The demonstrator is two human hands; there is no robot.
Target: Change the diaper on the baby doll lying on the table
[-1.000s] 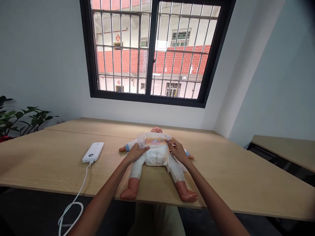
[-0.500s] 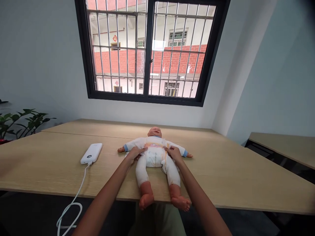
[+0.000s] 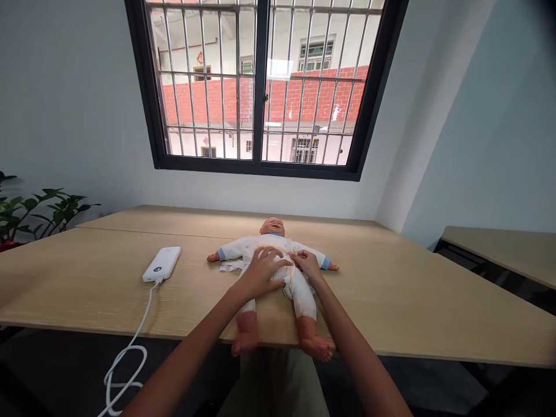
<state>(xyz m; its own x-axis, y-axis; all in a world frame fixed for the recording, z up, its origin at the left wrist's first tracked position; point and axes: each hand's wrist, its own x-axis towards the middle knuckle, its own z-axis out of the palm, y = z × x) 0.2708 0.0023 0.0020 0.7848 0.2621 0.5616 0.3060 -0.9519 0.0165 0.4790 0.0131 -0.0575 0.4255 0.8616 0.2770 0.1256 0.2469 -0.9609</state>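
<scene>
A baby doll [image 3: 304, 298] in a white outfit with blue cuffs lies face up, its feet toward me over the table's front edge. Around its hips is a white diaper [image 3: 288, 279] with orange trim. My left hand [image 3: 263, 273] rests across the diaper's front, fingers extended and covering much of it. At the doll's hip on the right, my right hand [image 3: 307, 264] pinches the diaper's side edge. A loose white flap [image 3: 231, 266] sticks out beside the doll's hip on the left.
On the wooden table [image 3: 391, 295], a white power bank [image 3: 162, 264] lies left of the doll, its white cable [image 3: 141, 327] hanging over the front edge. A leafy plant [image 3: 47, 211] stands at far left. Behind the table is a barred window [image 3: 258, 87].
My left hand has moved right from the doll's side onto the diaper's front. The right hand stays at the other hip. The doll's leg on the left has shifted slightly outward.
</scene>
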